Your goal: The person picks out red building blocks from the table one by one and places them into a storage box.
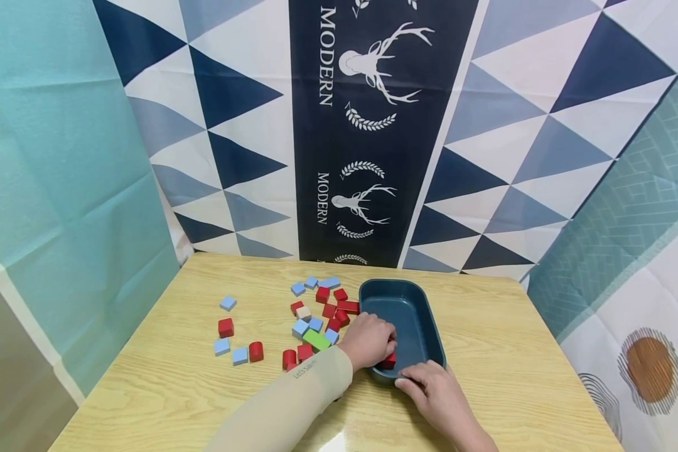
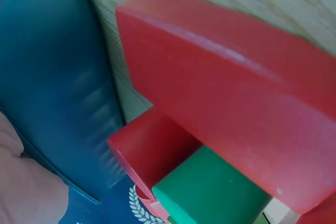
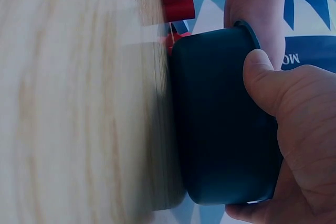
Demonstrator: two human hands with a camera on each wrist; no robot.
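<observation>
My left hand (image 1: 368,341) reaches over the near left rim of a dark blue rectangular tub (image 1: 395,304). Its fingers curl down inside, holding a red block (image 1: 388,360) low in the tub; part of the block is hidden by the hand. My right hand (image 1: 437,392) grips the near right corner of the tub, its thumb (image 3: 260,66) pressed against the outer wall near the rim. Seen from the left wrist, a long red block (image 2: 226,87), a red cylinder-like block (image 2: 152,145) and a green block (image 2: 210,187) lie just outside the tub.
Left of the tub lie many loose blocks on the wooden table (image 1: 175,376): light blue ones (image 1: 301,328), red ones (image 1: 322,294), a light green one (image 1: 316,340) and a beige one (image 1: 303,313). Several sit farther left, including a red cube (image 1: 225,327). A patterned curtain (image 1: 248,157) hangs behind.
</observation>
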